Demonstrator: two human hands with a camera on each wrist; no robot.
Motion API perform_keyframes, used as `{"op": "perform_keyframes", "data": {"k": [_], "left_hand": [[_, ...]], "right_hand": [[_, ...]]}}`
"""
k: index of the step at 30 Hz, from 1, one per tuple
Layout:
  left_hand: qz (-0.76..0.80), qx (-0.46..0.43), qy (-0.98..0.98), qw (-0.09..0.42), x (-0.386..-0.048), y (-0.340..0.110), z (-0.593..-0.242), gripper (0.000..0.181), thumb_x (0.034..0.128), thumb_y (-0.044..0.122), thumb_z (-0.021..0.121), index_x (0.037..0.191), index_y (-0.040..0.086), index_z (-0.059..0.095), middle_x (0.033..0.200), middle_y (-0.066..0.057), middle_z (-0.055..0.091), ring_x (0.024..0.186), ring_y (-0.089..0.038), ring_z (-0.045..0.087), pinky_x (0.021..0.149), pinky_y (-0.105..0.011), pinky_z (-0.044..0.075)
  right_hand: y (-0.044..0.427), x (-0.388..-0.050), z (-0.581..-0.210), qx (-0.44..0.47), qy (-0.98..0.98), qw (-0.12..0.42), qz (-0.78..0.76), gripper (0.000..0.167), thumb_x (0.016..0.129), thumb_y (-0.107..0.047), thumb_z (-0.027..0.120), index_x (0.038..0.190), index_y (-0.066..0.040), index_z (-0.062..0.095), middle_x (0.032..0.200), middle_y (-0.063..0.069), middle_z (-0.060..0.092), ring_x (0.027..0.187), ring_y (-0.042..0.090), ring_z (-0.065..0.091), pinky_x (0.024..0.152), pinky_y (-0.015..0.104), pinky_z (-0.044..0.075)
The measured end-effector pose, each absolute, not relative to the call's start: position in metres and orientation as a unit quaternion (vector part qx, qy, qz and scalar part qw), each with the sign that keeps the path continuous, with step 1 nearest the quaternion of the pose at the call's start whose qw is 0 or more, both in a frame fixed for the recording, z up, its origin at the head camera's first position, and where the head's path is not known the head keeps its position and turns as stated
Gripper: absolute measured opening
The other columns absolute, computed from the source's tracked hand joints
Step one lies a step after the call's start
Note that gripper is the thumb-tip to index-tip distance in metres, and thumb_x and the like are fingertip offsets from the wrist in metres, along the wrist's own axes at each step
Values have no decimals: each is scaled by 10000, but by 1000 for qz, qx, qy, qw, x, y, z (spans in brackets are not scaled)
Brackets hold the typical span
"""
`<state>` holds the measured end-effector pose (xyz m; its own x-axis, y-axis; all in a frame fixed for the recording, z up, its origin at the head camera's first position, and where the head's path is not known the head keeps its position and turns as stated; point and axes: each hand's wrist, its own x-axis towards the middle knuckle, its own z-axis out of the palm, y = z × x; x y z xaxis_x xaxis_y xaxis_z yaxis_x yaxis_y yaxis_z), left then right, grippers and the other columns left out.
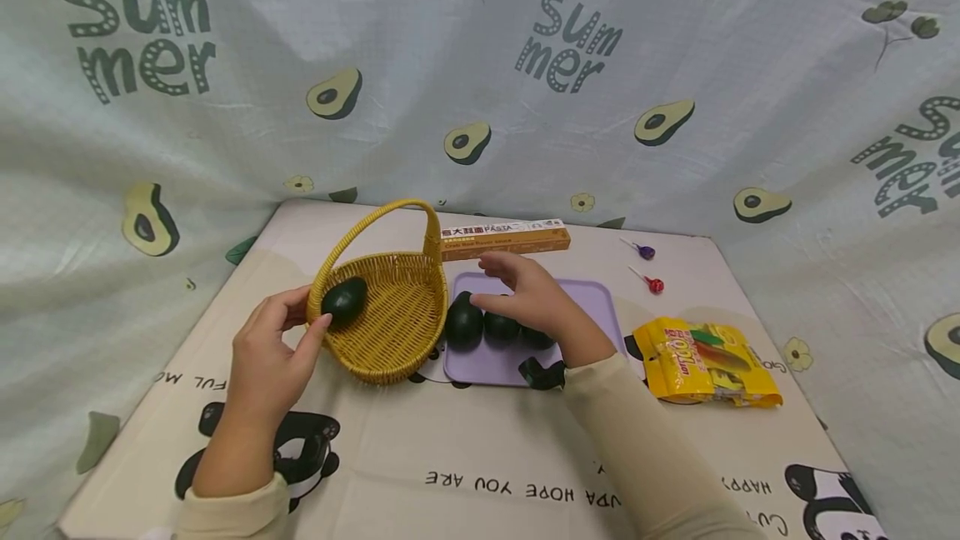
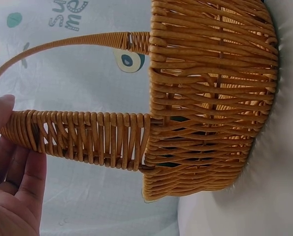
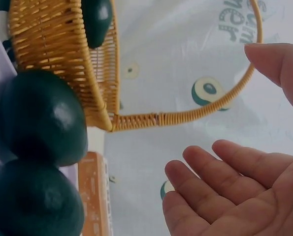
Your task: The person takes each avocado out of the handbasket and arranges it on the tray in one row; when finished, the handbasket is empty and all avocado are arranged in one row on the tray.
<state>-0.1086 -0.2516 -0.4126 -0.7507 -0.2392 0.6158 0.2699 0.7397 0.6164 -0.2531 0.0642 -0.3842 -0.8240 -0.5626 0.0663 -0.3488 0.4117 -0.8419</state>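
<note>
A yellow wicker basket (image 1: 393, 315) stands left of centre with one dark green avocado (image 1: 345, 302) inside, against its left wall. My left hand (image 1: 270, 357) holds the basket's handle (image 2: 87, 137) at its left side, thumb on one face and fingers on the other. My right hand (image 1: 528, 294) hovers over a lilac tray (image 1: 487, 372), fingers spread and palm turned toward the basket, with nothing in it. Several dark avocados (image 1: 464, 323) lie on the tray beneath that hand, partly covered by it. In the right wrist view the nearest avocado (image 3: 45, 118) sits beside the basket.
Behind the tray lies a pasta box (image 1: 506, 240). A purple lollipop (image 1: 645, 252) and a red lollipop (image 1: 655, 285) are at the back right. A yellow snack bag (image 1: 705, 363) lies right of the tray. A dark green object (image 1: 542, 373) rests at the tray's front edge by my right sleeve.
</note>
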Motion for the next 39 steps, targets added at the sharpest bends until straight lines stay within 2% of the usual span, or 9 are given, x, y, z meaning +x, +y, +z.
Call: {"op": "perform_keyframes", "data": {"k": [7,14,19,27,32,39], "left_hand": [[-361,-9,-861,357,-109,-251,-415,444,883,20,790,1296,4,630,1147,-135,677,1033,-258,665,936,37,359],[-362,-12,-858,363,-110,-252,-418,447,883,21,789,1300,0,628,1151,-141,674,1037,-250,658,946,29,366],[-364,-13,-857,364,-109,-253,-418,451,880,17,791,1301,-1,629,1154,-142,675,1033,-246,656,947,27,368],[-361,-22,-857,368,-110,-253,-419,466,868,2,797,1302,-5,627,1152,-146,673,1040,-249,656,956,23,370],[-361,-23,-856,369,-109,-253,-420,462,871,8,797,1300,-2,628,1153,-145,673,1030,-229,651,949,20,377],[-359,-24,-856,371,-109,-253,-420,470,863,8,805,1300,4,630,1148,-142,673,1034,-233,655,952,21,377]], "right_hand": [[50,-256,-381,-293,831,115,-459,695,886,-350,806,1470,-98,525,1490,33,562,1418,214,499,1226,390,351],[31,-258,-377,-308,820,130,-465,705,900,-320,793,1482,-42,510,1518,112,537,1420,232,493,1225,409,352],[19,-261,-378,-313,810,141,-476,686,890,-305,809,1467,-63,528,1512,130,539,1407,231,506,1224,403,356],[2,-263,-379,-317,809,154,-470,739,886,-331,813,1492,-49,498,1511,85,540,1413,214,502,1223,394,359],[-11,-266,-381,-328,810,164,-458,760,894,-330,806,1514,-47,470,1539,117,510,1424,229,491,1213,404,377],[-28,-268,-382,-321,812,179,-454,805,877,-379,819,1531,-79,458,1558,92,497,1429,204,488,1187,425,414]]}}
